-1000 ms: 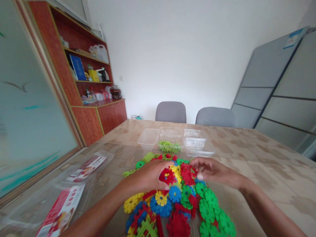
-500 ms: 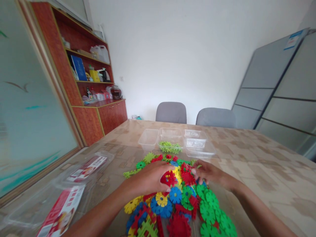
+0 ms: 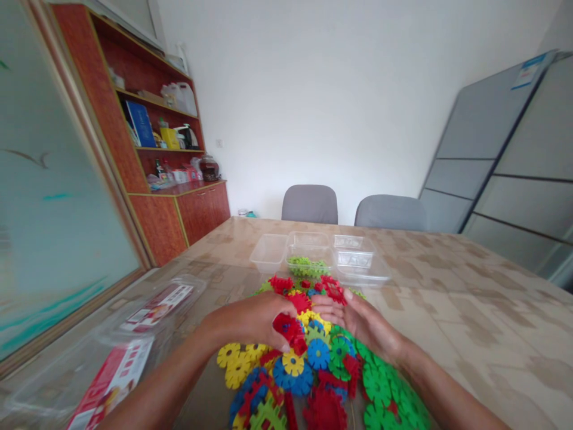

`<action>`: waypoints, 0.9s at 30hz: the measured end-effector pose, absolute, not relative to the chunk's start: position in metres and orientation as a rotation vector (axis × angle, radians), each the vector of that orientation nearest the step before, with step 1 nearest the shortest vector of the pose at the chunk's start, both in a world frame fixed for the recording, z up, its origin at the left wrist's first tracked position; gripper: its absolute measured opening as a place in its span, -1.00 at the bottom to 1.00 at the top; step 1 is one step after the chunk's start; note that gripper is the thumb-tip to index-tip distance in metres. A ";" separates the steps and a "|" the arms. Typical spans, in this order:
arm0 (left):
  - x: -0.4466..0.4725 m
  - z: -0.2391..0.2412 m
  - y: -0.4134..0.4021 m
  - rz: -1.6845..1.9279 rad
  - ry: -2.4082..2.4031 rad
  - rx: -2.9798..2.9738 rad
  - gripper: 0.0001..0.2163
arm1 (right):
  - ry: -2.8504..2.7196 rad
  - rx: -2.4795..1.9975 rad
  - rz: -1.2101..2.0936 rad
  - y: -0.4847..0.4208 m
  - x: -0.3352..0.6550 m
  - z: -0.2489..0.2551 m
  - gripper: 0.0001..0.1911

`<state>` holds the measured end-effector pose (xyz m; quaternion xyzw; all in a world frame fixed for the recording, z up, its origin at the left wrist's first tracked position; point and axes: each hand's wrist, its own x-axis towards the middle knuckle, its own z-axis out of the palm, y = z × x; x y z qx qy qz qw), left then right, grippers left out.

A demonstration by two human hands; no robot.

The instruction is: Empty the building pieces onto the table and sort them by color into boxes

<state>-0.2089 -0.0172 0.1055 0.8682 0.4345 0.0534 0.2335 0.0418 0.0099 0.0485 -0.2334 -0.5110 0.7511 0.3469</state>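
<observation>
A pile of toothed plastic building pieces in several colours lies on the table before me. My left hand [image 3: 257, 319] curls around red toothed pieces [image 3: 290, 334] at the pile's left side, thumb below and fingers above. My right hand [image 3: 358, 319] is turned palm inward, with a red square piece [image 3: 333, 289] between its thumb and fingers. Between the hands lie yellow pieces [image 3: 313, 319] and a blue disc [image 3: 318, 355]. Green discs [image 3: 378, 382] spread beneath and below my right forearm. Yellow discs [image 3: 237, 367] sit under my left wrist.
Behind the pile stand clear plastic tubs; the middle tub [image 3: 293, 243] holds light green pieces [image 3: 308, 266]. Clear lids with red-and-white labels [image 3: 114, 376] lie at the left. Two grey chairs [image 3: 310, 204] stand beyond the table [image 3: 452, 292].
My left hand has moved slightly left and down with red pieces. My right hand has turned palm inward, and its red piece has moved up and slightly left. More yellow discs show at the left.
</observation>
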 end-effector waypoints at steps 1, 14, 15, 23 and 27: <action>-0.212 0.109 -0.017 0.135 1.195 2.386 -0.65 | -1.339 -0.618 1.924 0.011 0.043 0.048 -0.52; -0.209 0.099 0.000 0.516 1.194 2.252 -0.62 | -1.650 -0.986 1.388 0.027 0.056 0.040 -0.54; -0.207 0.096 0.002 0.516 1.210 2.241 -0.61 | -1.760 -1.024 1.264 0.028 0.058 0.040 -0.55; -0.222 0.097 0.006 0.580 1.180 2.154 -0.59 | -2.300 -1.011 0.765 0.029 0.069 0.045 -0.63; -0.220 0.098 0.007 0.641 1.222 2.148 -0.60 | -2.343 -0.971 0.582 0.036 0.052 0.044 -0.69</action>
